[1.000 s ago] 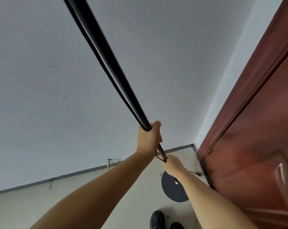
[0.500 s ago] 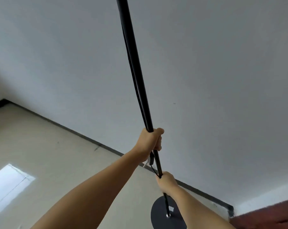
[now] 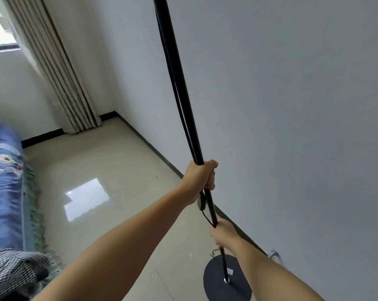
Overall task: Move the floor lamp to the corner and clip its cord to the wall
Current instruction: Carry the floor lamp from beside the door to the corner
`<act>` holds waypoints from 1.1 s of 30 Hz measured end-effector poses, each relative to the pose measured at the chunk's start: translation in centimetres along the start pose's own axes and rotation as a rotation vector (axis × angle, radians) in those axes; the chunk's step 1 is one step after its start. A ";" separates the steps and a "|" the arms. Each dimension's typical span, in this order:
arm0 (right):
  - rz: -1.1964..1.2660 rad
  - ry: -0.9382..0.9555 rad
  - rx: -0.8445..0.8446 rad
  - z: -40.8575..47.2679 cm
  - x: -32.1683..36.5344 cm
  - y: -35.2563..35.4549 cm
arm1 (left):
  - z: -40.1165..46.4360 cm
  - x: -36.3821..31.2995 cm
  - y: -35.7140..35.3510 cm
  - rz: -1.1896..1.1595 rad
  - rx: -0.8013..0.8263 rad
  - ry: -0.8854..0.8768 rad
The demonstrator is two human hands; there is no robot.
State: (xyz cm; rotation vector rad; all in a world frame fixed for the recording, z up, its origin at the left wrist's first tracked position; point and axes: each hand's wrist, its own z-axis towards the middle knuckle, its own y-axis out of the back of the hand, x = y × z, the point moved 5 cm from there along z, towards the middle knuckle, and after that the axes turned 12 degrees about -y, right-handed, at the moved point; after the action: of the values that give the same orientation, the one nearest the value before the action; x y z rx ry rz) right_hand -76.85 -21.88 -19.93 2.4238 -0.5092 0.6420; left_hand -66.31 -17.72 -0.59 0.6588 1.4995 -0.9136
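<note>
The floor lamp's black pole [image 3: 179, 79] rises out of the top of the view; its head is out of frame. Its round dark base [image 3: 216, 285] hangs low near the wall's foot. My left hand [image 3: 202, 177] is closed around the pole at mid-height, also pinning the black cord [image 3: 173, 83] that runs alongside the pole. An inline switch [image 3: 201, 203] dangles just below that hand. My right hand [image 3: 224, 233] grips the pole lower down, above the base.
The grey wall [image 3: 292, 127] fills the right side, with a dark skirting along the floor and a small fitting [image 3: 273, 254] near it. A beige curtain [image 3: 60, 83] hangs by the far corner [image 3: 115, 112]. A blue floral-covered bed [image 3: 3, 181] lies at left. Glossy tile floor [image 3: 118, 170] stretches between.
The view has swung left: the red door has left the frame, and the curtain, far corner and bed have come in. Both hands keep their grip on the pole.
</note>
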 end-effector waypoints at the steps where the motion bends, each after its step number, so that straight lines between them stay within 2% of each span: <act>1: -0.011 0.016 0.012 0.5 2.0 -1.1 | 0.8 -0.5 1.9 0.001 -0.020 -0.009; 7: -0.105 0.101 0.090 4.7 13.7 -6.9 | 7.6 -2.8 12.7 0.006 -0.139 -0.039; 15: -0.252 0.170 0.225 13.6 31.1 -14.0 | 20.7 -5.2 27.7 0.023 -0.322 -0.059; 22: -0.367 0.242 0.266 19.7 46.5 -21.7 | 30.3 -8.3 42.1 0.014 -0.451 -0.080; 26: -0.439 0.271 0.287 24.1 54.8 -26.6 | 36.0 -9.1 50.8 0.019 -0.476 -0.097; 33: -0.416 0.243 0.269 31.6 70.9 -34.7 | 47.8 -11.8 66.2 0.019 -0.441 -0.091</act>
State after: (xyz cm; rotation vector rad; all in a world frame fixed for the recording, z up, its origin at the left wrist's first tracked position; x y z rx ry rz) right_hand 7.78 -29.55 -18.88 2.5382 0.1911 0.8432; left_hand 16.13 -21.58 0.13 0.3039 1.5424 -0.5615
